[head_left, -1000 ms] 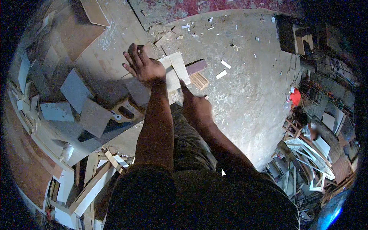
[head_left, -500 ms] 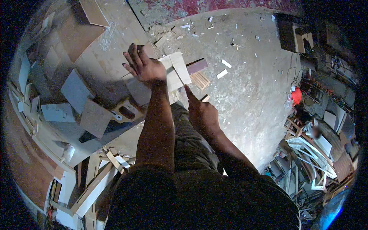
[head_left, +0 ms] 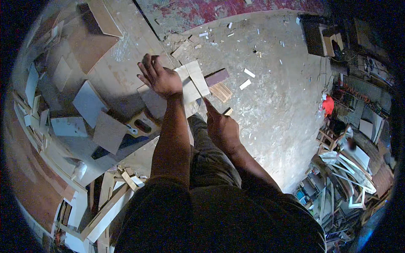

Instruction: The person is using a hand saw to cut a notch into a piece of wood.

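A pale flat board (head_left: 197, 77) lies over the edge of the workbench, and a thin dark line runs across it. My left hand (head_left: 160, 79) leans on the board with its heel, the fingers spread and raised. On the near side, my right hand (head_left: 223, 128) is closed round the handle of a saw, index finger stretched along it. The saw blade (head_left: 201, 94), edge-on and thin, meets the board in line with the dark line. My fist hides the handle. Another handsaw (head_left: 141, 125) with a wooden grip lies on the bench left of my left forearm.
Several board offcuts (head_left: 88, 103) lie across the bench (head_left: 135, 55) on the left. Wood strips (head_left: 112, 211) are piled at lower left. Beyond the board are a brown block (head_left: 217, 77) and slatted wood (head_left: 221, 92). Scraps dot the concrete floor (head_left: 270, 101); scrap wood (head_left: 350, 168) heaps at right.
My right hand has drawn back slightly toward me, away from the board's edge. The left hand keeps its place on the board. The whole view has shifted a little.
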Demonstrator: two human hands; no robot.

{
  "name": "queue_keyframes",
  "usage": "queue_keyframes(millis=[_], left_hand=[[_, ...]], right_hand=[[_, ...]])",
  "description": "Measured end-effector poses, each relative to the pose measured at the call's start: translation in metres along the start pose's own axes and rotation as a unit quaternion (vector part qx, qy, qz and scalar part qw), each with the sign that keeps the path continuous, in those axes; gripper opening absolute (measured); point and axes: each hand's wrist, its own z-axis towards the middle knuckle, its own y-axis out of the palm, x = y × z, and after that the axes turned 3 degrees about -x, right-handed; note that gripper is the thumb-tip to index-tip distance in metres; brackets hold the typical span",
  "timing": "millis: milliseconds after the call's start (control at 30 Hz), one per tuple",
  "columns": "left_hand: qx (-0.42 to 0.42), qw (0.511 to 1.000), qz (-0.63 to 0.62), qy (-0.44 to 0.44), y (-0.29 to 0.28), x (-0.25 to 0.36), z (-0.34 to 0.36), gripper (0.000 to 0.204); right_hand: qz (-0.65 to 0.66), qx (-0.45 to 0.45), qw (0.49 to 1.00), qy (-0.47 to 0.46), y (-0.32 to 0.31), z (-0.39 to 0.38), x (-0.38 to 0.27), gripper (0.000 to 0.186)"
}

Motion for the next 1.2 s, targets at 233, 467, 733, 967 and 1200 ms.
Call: queue_keyframes(millis=[233,467,733,967,1200], left_hand=[[-0.029,0.979,-0.103,0.173,-0.008,-0.022,-0.007,0.039],[-0.084,0.975,0.025,0.206,-0.023,-0.022,-0.025,0.037],[-0.033,0.988,-0.002,0.153,-0.025,-0.012,-0.025,0.035],[-0.014,0.988,0.003,0.152,-0.022,-0.015,-0.025,0.031],[-0.018,0.985,0.017,0.170,-0.012,-0.003,-0.030,0.022]], right_hand=[[0.014,-0.003,1.000,0.014,-0.004,0.005,0.020,0.044],[0.024,0.040,0.999,-0.007,-0.028,0.006,0.021,0.040],[0.006,0.033,0.998,-0.044,-0.024,0.011,0.031,0.040],[-0.002,0.011,0.999,-0.051,-0.021,0.013,0.032,0.040],[-0.043,0.038,0.997,-0.054,-0.003,0.021,0.036,0.039]])
